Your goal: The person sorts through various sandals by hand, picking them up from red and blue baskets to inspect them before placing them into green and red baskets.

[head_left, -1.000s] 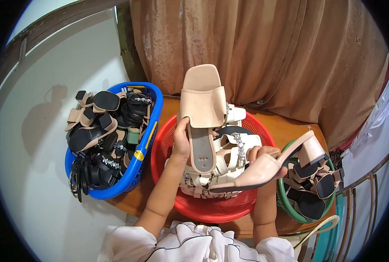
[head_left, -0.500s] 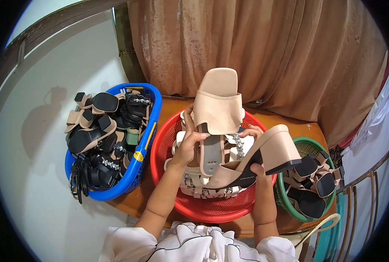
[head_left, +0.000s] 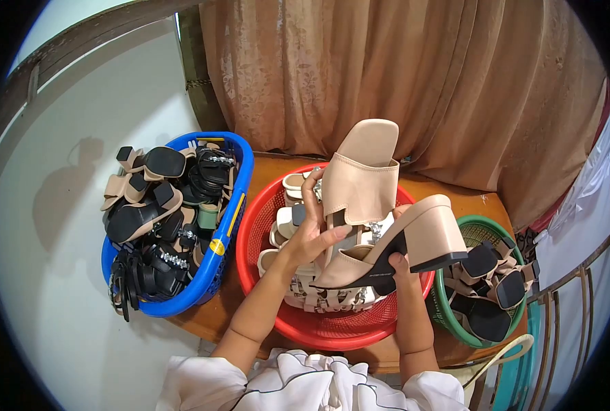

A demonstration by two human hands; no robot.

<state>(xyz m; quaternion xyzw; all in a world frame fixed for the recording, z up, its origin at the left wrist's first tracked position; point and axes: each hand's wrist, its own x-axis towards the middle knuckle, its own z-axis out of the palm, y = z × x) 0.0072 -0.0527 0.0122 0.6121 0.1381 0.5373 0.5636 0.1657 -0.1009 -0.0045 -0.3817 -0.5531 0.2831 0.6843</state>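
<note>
Above the red basket, my left hand (head_left: 310, 236) grips a beige open-toe sandal (head_left: 361, 185), toe pointing up and away from me. Its fingers lie along the sandal's left side and the thumb rests at the strap's lower edge. My right hand (head_left: 402, 268) is closed on a second beige sandal (head_left: 436, 231), tipped on its side with its chunky block heel to the right and black sole facing down. The second sandal overlaps the lower end of the first. White sandals (head_left: 291, 218) with silvery trim are piled in the red basket (head_left: 332, 337) beneath.
A blue basket (head_left: 216, 270) on the left is heaped with black and beige sandals (head_left: 158, 212). On the right, a green basket (head_left: 471, 337) holds several dark-soled sandals (head_left: 479, 315). All three stand on a wooden table (head_left: 277, 164) before a brown curtain (head_left: 360, 75).
The left-hand sandal has shifted right and slightly down, tilting to the right, and its insole is now more covered. The right-hand sandal has moved slightly left.
</note>
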